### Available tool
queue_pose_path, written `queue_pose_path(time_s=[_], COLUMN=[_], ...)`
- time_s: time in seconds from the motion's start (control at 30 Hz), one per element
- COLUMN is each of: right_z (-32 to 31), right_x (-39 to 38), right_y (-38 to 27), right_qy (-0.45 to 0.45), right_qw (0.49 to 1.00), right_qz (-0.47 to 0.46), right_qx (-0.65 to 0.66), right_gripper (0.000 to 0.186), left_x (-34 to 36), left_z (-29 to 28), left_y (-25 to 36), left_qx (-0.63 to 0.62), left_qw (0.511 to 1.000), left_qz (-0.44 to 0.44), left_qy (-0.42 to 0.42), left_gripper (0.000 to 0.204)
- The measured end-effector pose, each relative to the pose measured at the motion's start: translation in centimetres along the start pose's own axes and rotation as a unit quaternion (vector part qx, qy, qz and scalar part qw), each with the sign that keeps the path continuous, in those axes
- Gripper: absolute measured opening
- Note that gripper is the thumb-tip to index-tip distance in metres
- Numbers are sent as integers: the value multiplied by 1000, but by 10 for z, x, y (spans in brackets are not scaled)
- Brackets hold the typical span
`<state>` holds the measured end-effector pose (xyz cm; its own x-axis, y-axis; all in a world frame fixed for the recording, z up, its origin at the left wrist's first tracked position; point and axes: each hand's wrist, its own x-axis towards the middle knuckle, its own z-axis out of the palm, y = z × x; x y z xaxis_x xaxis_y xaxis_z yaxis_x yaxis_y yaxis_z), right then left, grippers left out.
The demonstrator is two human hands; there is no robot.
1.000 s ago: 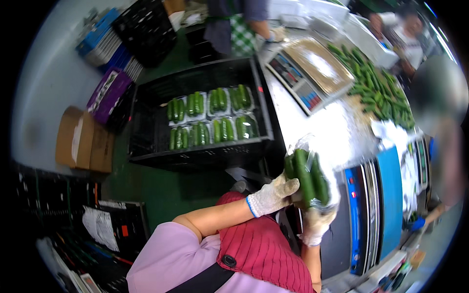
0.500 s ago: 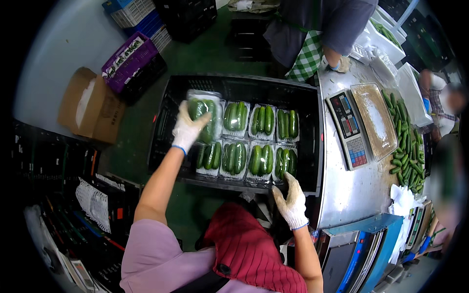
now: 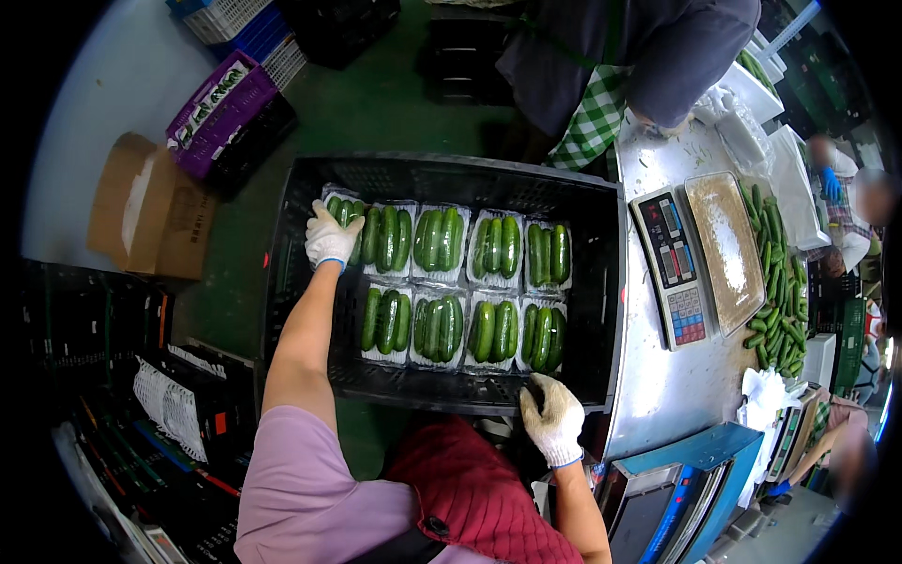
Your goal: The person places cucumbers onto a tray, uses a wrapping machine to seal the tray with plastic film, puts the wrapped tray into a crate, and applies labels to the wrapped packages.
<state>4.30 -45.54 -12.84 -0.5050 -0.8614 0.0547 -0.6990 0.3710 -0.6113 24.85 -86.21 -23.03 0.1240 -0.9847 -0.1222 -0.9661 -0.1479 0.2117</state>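
OK, looks like the placing step: left hand [image 3: 331, 235] over a wrapped cucumber tray [image 3: 345, 208] inside the black crate [image 3: 594, 273]; can't tell if gripped. Right hand [image 3: 554, 418] half-uncurled, empty, by the near rim. Next likely calls for squaring the tray. Left palm hides its lower part.

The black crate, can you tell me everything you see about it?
The crate looks like black plastic, a wide, open-topped box with small holes in its walls. It sits upright left of the table, with nine cucumber packs inside: five in the far row, four in the near. The left hand is inside, on a pack; the right hand is at the near rim, maybe touching it.
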Motion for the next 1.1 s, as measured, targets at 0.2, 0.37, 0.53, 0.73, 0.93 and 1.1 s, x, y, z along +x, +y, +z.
queue_pose_path(time_s=[0.2, 0.37, 0.53, 0.73, 0.93, 1.1], right_z=[0, 4, 6, 5, 6, 2], right_x=[4, 4, 2, 1, -1, 1], right_y=[-1, 1, 3, 2, 7, 3], right_qy=[12, 17, 18, 32, 53, 47], right_qw=[1000, 999, 999, 998, 996, 997], right_qz=[-14, -27, -26, -42, -58, -59], right_qx=[4, -13, -37, -36, -28, -31], right_gripper=[23, 24, 23, 23, 22, 19], left_x=[32, 26, 12, 41, 57, 5], left_z=[20, 17, 34, 62, 70, 55], left_y=[-29, -21, -29, -65, -65, -23], left_qx=[-106, 17, 72, -38, -51, 32], left_qw=[990, 994, 972, 991, 988, 904], left_qz=[62, 71, 213, 129, 148, 380], left_qy=[-77, -84, 70, -3, -19, 195], left_gripper=[106, 86, 49, 43, 51, 56])
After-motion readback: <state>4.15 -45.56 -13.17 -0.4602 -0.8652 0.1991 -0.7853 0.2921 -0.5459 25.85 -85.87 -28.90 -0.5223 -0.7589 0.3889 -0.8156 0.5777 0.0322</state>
